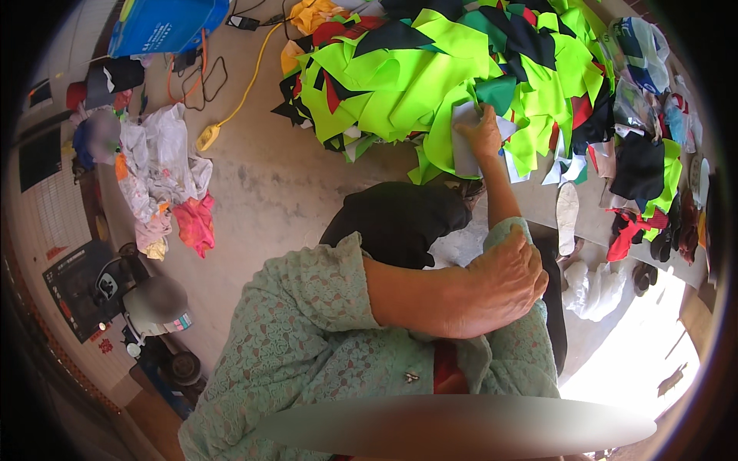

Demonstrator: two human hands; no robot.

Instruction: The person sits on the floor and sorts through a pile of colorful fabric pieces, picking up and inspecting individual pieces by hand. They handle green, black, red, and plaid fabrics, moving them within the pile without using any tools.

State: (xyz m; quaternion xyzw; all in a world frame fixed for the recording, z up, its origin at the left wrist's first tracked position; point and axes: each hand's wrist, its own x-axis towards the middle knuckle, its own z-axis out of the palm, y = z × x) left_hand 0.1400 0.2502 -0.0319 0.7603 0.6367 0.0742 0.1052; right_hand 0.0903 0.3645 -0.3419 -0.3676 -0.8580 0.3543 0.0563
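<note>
The right hand (483,132) grips a grey fabric piece (464,146) at the near edge of the scrap pile (430,69). The left hand (503,280), loosely curled and empty, rests on the right sleeve (530,338).

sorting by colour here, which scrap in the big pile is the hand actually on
The pale grey scrap at the pile's near edge. The right hand rests on it with its fingers curled over the top, while the neon green scraps and black scraps around it lie untouched.

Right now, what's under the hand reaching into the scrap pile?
The right hand presses on a grey fabric piece lying over neon green scraps, with dark green and black offcuts beside it. Whatever lies deeper in the pile is covered. The left hand rests on the right arm's sleeve.
</note>
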